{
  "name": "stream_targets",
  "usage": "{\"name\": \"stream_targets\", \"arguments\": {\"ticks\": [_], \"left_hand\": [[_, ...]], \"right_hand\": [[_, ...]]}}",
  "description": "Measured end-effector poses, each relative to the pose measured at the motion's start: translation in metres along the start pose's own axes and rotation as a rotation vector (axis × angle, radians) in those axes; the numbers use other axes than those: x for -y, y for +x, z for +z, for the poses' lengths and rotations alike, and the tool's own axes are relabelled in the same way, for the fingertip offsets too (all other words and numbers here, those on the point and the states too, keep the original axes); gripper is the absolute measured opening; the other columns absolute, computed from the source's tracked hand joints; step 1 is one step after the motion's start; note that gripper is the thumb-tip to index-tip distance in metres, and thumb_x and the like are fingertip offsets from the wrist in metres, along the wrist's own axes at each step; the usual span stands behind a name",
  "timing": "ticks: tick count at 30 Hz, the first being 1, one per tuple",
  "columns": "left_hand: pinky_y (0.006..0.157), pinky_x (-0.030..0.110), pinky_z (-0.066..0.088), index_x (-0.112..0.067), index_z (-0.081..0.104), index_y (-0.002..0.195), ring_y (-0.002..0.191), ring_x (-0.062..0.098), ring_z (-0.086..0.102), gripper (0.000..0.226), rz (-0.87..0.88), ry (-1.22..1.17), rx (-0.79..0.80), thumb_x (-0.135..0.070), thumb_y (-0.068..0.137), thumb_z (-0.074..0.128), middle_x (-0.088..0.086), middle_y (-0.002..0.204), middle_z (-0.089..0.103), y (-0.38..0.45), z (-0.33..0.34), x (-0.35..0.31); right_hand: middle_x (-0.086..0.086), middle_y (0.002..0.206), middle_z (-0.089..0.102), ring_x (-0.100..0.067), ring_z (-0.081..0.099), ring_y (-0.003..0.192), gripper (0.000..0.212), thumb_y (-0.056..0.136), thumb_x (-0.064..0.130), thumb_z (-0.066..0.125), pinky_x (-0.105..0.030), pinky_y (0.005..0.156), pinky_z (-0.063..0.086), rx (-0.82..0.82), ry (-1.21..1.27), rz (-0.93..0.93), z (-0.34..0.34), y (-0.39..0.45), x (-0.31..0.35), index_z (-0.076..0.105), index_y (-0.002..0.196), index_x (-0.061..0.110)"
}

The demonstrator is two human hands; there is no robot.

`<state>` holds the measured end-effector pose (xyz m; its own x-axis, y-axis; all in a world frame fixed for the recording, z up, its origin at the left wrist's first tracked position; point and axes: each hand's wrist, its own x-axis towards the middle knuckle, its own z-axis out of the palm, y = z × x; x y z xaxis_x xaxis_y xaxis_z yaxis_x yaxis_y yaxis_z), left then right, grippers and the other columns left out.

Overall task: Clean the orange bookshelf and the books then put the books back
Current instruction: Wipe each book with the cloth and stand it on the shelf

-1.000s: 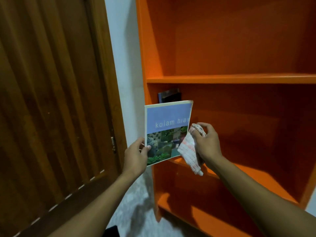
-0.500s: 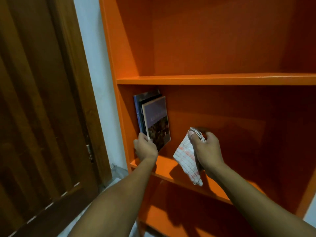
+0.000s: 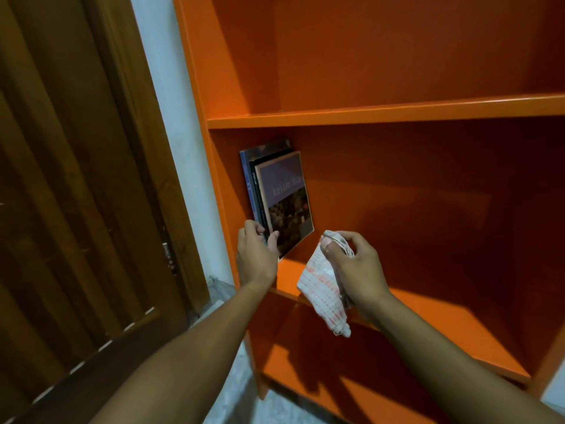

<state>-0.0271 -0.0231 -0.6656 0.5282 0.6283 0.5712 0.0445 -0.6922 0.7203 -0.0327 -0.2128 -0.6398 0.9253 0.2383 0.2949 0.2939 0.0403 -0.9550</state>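
Orange bookshelf (image 3: 382,113) stands beside a brown wooden door (image 3: 76,179) and white wall strip (image 3: 171,133). Left hand (image 3: 255,258) has fingers curled on the lower edge of the "kolam" book (image 3: 286,203), which stands leaning against two darker books (image 3: 255,179) at the middle shelf's left wall. Right hand (image 3: 354,267) grips a checked cloth (image 3: 321,289), hanging just above the shelf's front edge

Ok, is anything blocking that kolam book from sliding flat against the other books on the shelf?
Nothing visible does. The kolam book leans against the dark books at the middle shelf's left end, gripped at its lower corner by the left hand. The right hand holds the checked cloth off to the right.
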Motion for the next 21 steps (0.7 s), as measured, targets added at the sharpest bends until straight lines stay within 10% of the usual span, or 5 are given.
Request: {"name": "stream_targets", "arguments": {"ticks": [10, 21], "left_hand": [[0.071, 0.033, 0.051, -0.026, 0.051, 0.099, 0.082, 0.012, 0.057, 0.011, 0.161, 0.085, 0.190, -0.026, 0.098, 0.062, -0.006, 0.092, 0.055, -0.095, -0.108, 0.085], [0.077, 0.029, 0.042, -0.015, 0.045, 0.136, 0.090, 0.019, 0.057, 0.047, -0.417, 0.256, 0.648, -0.032, 0.097, 0.064, 0.008, 0.109, 0.058, -0.244, -0.165, 0.242]], "right_hand": [[0.000, 0.066, 0.060, -0.005, 0.045, 0.041, 0.017, 0.091, 0.017, 0.071, -0.017, 0.041, 0.033, 0.224, -0.017, 0.185, 0.041, -0.084, -0.026, 0.066, 0.108, 0.016], [-0.003, 0.052, 0.043, -0.016, 0.031, 0.042, 0.016, 0.092, 0.017, 0.069, -0.027, 0.048, 0.026, 0.424, -0.187, 0.394, 0.093, -0.169, -0.118, 0.063, 0.082, 0.005]]}}
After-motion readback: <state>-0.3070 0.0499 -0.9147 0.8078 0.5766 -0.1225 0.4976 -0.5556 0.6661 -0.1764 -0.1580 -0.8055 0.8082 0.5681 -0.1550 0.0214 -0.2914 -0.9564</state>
